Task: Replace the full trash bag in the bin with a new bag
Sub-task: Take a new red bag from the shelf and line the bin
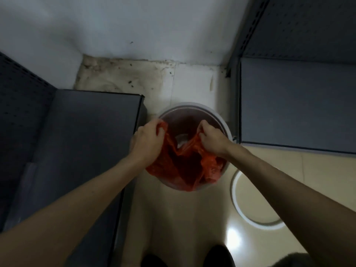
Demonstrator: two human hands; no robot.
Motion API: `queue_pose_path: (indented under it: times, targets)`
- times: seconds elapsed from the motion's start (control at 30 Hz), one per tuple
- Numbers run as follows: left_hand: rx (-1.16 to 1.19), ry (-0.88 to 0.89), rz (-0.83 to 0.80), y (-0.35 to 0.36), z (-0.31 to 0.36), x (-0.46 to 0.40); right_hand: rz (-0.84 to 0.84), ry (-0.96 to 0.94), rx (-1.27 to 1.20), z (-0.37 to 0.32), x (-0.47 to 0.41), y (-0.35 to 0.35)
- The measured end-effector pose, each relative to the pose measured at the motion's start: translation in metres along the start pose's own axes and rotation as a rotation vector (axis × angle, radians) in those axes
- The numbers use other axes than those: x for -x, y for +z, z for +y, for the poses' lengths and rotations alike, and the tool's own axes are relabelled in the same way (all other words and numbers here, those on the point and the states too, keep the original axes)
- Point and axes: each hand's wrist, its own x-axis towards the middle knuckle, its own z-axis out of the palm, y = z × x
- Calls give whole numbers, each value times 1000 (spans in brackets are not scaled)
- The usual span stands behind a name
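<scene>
A round white bin (194, 108) stands on the floor between two grey shelf units. Over its mouth hangs a red plastic bag (185, 166), its near side draped over the bin's front rim. My left hand (148, 140) grips the bag's left edge. My right hand (210, 138) grips the bag's right edge. The bag's mouth is pulled apart between them, and something pale shows inside. The bin's bottom is hidden.
A white ring (236, 197) lies on the tiled floor right of the bin. Grey metal shelves stand at left (82, 143) and right (296, 103). A white wall (134, 26) is behind, with dirty floor (119, 78) at its foot. My dark shoes (221, 257) show at the bottom.
</scene>
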Motion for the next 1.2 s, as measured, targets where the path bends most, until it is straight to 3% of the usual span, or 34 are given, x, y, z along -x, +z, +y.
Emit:
queue_pose_path:
  times: [0.23, 0.4, 0.63, 0.7, 0.83, 0.9, 1.1, 1.2]
  targets:
    - [-351, 303, 147, 24, -9, -23, 92, -174, 216, -4, -37, -1]
    - [-263, 358, 233, 10, -12, -27, 125, -210, 283, -12, -16, -22]
    - [-217, 373, 258, -18, -19, -13, 207, -301, 167, -32, 36, -42]
    - [-267, 527, 274, -24, -20, -2, 218, -383, 240, -39, 50, -40]
    - [-435, 1081, 323, -31, -21, 14, 232, -588, 477, -49, 74, -30]
    - [-456, 1216, 261, -28, -23, 23, 234, -668, 579, -51, 84, -27]
    - [-503, 1112, 38, -28, -36, 30, 67, -648, 852, -38, 96, -15]
    - [-585, 994, -28, -32, -47, 27, 100, -573, 801, -24, 96, -18]
